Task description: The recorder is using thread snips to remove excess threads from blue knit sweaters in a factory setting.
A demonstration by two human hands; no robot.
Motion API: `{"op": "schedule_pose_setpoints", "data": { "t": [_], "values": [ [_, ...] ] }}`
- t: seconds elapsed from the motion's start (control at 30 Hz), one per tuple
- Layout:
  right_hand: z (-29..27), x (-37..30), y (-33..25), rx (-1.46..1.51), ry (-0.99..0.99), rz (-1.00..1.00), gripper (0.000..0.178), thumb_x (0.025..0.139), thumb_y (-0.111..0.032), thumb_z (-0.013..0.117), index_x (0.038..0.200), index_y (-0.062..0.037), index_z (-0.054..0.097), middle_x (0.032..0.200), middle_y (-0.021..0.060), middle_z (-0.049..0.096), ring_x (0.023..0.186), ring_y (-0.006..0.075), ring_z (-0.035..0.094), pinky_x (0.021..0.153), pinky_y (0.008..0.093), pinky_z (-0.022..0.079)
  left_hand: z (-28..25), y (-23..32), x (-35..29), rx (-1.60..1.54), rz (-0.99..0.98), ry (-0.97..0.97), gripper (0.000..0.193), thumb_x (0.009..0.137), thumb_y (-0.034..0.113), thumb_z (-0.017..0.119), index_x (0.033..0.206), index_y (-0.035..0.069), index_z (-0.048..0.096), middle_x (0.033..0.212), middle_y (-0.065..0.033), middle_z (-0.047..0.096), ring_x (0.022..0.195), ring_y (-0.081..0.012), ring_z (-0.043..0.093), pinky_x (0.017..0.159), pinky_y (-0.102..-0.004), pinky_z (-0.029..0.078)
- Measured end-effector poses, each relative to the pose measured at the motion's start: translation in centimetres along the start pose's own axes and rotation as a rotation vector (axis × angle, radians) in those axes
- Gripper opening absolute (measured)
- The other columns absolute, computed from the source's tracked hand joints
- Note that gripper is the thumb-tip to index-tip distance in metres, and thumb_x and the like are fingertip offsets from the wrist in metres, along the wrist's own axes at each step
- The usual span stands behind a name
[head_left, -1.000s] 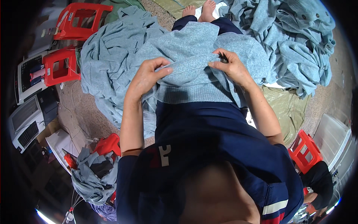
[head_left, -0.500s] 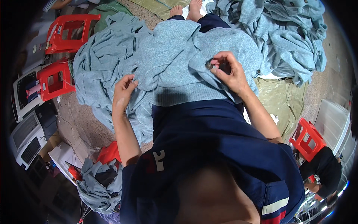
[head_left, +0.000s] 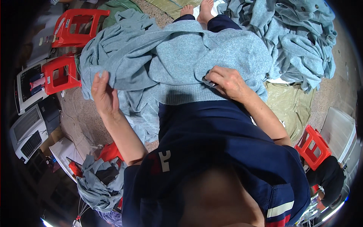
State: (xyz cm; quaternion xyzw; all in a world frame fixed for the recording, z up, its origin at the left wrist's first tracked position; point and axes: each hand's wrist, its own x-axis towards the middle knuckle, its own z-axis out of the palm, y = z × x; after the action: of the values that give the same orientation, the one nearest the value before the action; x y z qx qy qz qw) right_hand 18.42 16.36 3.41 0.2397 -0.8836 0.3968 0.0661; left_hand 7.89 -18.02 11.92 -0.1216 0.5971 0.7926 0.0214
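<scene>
We are looking down at a seated person's lap, where a pale blue-grey knitted garment (head_left: 181,56) is lying over both legs, its ribbed hem (head_left: 177,94) resting nearest the dark blue shirt (head_left: 227,132). Bare feet (head_left: 205,14) are showing beyond it. At left, more blue-grey knitwear (head_left: 102,49) is meeting the garment in folds, and we are unable to tell where one piece is ending; at right, a large heap of knitwear (head_left: 302,56) is crowding close beside the lap, next to an olive sheet (head_left: 289,108). Two red stools (head_left: 72,73) are standing at left, a third red stool (head_left: 319,156) at lower right near a person in black (head_left: 327,178). The right hand (head_left: 227,83) is curling, back upward, around a small dark tool (head_left: 207,80) just above the hem, hiding most of it and the cloth underneath. The left hand (head_left: 104,94) is standing at the garment's left side, fingers raised and loosely extended; we cannot tell whether they are holding cloth. Compared with half a second ago, the left hand is sitting farther left, a long fold is now stretching toward it across the lap, and the right hand is turning knuckles-up instead of showing its open thumb-and-finger gap.
</scene>
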Motion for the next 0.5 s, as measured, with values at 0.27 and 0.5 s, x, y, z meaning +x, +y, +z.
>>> {"op": "schedule_pose_setpoints", "data": {
  "t": [0.27, 0.5],
  "values": [
    [-3.8, 4.1, -3.8, -0.183, 0.364, -0.274, 0.016, 0.073, -0.009, 0.067, 0.088, -0.0048, 0.064, 0.082, 0.0047, 0.061, 0.066, 0.0171, 0.062, 0.054, 0.0266, 0.050, 13.9, -3.4, -3.4, 0.530, -0.155, -0.648, 0.016, 0.085, 0.011, 0.068, 0.096, 0.000, 0.065, 0.081, 0.0026, 0.061, 0.075, -0.0039, 0.052, 0.066, -0.0195, 0.042],
    [-2.9, 3.4, -2.3, -0.274, 0.357, -0.311, 0.017, 0.071, -0.007, 0.069, 0.087, -0.0039, 0.064, 0.083, 0.0041, 0.060, 0.066, 0.0151, 0.060, 0.052, 0.0254, 0.049, 13.8, -5.1, -3.1, 0.594, -0.143, -0.794, 0.018, 0.090, 0.012, 0.061, 0.096, -0.004, 0.063, 0.084, -0.0017, 0.062, 0.079, -0.0076, 0.054, 0.071, -0.0220, 0.043]
  ]
}}
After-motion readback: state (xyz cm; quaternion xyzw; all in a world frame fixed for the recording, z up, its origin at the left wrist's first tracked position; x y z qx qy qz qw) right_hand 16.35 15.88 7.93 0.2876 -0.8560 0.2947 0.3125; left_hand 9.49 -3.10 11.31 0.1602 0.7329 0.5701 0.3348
